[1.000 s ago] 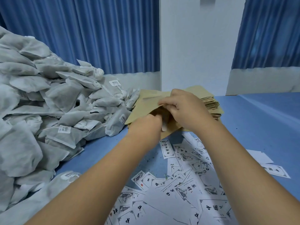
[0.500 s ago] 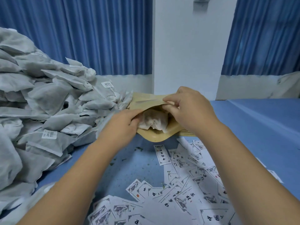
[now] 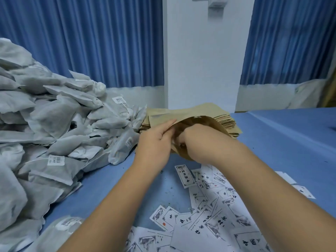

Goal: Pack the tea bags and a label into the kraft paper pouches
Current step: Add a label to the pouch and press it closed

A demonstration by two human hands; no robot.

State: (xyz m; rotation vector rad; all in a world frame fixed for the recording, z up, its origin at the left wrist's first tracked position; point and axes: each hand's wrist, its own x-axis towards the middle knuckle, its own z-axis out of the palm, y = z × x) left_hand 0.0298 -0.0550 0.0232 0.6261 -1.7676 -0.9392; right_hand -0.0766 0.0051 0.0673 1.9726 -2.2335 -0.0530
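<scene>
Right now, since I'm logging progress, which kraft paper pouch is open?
The kraft pouch between the hands: its mouth gapes, left hand pinching its rim, right hand reaching inside. The others lie flat in the stack behind it.

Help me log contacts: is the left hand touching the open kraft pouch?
Touching. The head view shows the left hand pinching the rim of the open kraft pouch, while the right hand sits in its mouth.

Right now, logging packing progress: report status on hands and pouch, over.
Left hand pinching kraft pouch rim, mouth open. Right hand inside it, fingers hidden. Spare pouch stack right behind; nothing blocking.
</scene>
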